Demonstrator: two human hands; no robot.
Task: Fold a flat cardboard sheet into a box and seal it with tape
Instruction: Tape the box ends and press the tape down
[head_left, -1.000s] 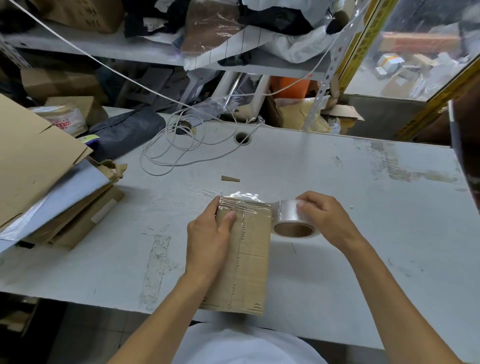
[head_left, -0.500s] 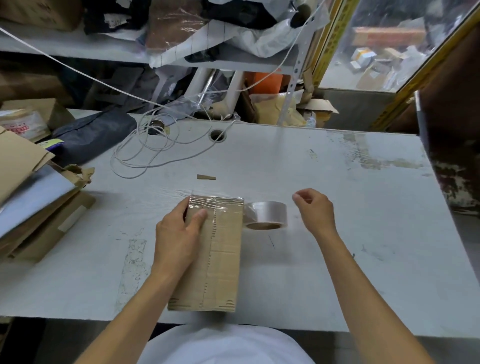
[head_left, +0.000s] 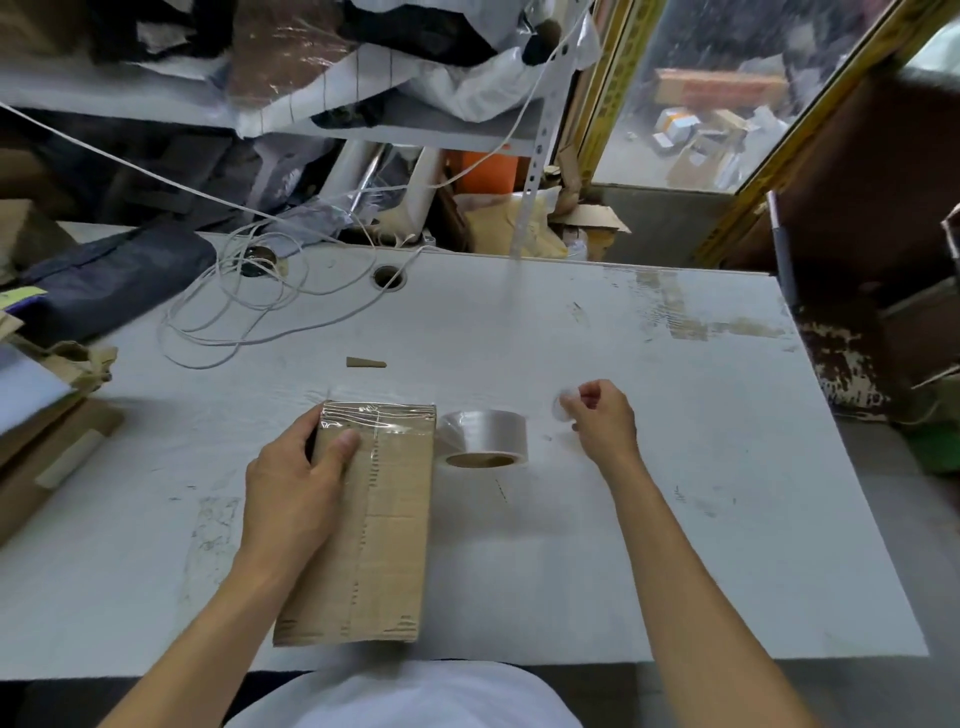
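Note:
A long brown cardboard box (head_left: 384, 525) lies on the white table (head_left: 649, 493), its far end wrapped in clear tape. My left hand (head_left: 296, 483) grips the box's far left corner, thumb on the side and fingers on top. A roll of clear tape (head_left: 485, 436) stands just right of the box's far end, touching nothing else. My right hand (head_left: 602, 421) hovers to the right of the roll, apart from it. Its fingers are curled and pinched on a small pale translucent scrap (head_left: 563, 405).
A coiled white cord (head_left: 234, 312) and a small cardboard sliver (head_left: 366, 362) lie beyond the box. Flat cardboard sheets (head_left: 41, 431) are stacked at the left edge, next to a dark bag (head_left: 114, 275). Cluttered shelves rise behind the table.
My right hand has let go of the tape roll and moved right, away from it. The roll now stands on the table by itself. My left hand stays on the box.

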